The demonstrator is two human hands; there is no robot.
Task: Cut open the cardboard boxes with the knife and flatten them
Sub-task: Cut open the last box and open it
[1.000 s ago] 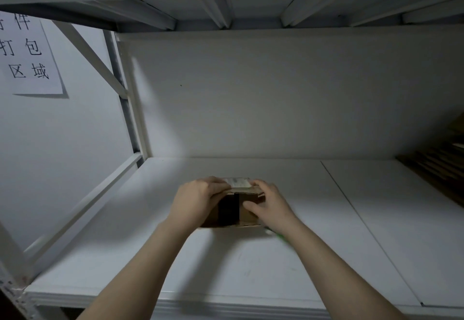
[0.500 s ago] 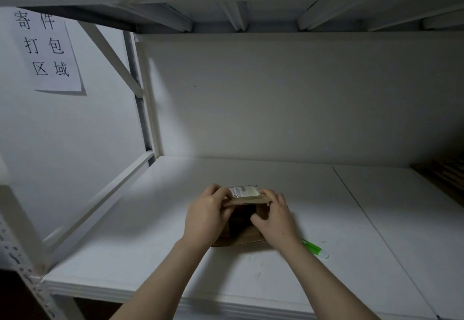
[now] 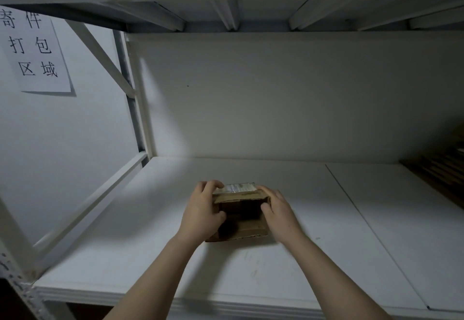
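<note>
Head view showed the left hand (image 3: 200, 215) and right hand (image 3: 280, 213) clamped on either side of the cardboard box (image 3: 248, 230); pressing evenly inward would likely collapse it flat.

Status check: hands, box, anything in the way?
Left hand and right hand both grip the cardboard box. Box on white shelf, open end facing camera, not flattened. Knife not in view; no obstruction seen.

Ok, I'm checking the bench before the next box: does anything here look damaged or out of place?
Only the small brown cardboard box on the white shelf: its near end gapes open, dark inside, with an uneven top edge. The left hand and right hand grip its sides. Nothing else stands out.
</note>
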